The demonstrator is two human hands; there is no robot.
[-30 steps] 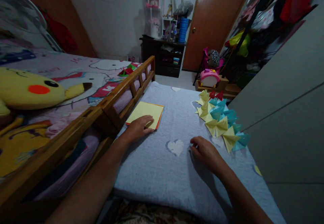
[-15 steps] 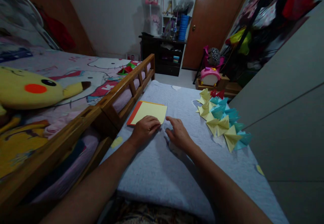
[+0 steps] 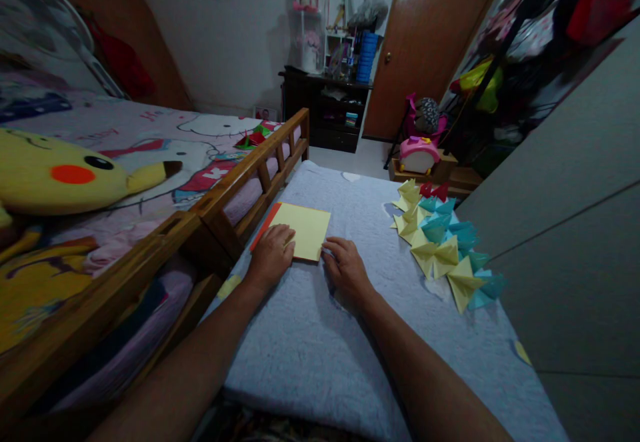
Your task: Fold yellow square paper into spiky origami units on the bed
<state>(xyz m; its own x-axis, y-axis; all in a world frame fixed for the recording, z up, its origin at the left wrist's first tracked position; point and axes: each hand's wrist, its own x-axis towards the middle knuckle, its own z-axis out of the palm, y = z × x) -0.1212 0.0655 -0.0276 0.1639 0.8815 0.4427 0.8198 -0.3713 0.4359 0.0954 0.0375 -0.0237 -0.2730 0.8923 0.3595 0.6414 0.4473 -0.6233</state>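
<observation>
A pale yellow square of paper [image 3: 309, 230] lies flat on the bed cover, on top of orange-red paper [image 3: 265, 227] that shows along its left side. My left hand [image 3: 271, 257] rests on the lower left part of the yellow sheet, fingers stretched out over it. Beside the sheet's right edge is my right hand [image 3: 347, 267], its fingers extended and slightly bent; whether the fingertips touch the paper I cannot tell. Off to the right stand several folded paper pieces, yellow [image 3: 434, 257], blue [image 3: 463, 234] and red [image 3: 434, 192].
The light blue bed cover [image 3: 310, 335] lies under everything. A wooden rail [image 3: 245, 175] runs along the left, with a yellow plush toy [image 3: 75, 172] on the bed beyond. A pale cabinet panel [image 3: 565, 242] borders the right. A pink toy [image 3: 419, 155] stands past the far end.
My left hand has moved left from the sheet's lower right corner onto its lower left part. My right hand has shifted slightly down beside the right edge. The yellow paper has turned slightly.
</observation>
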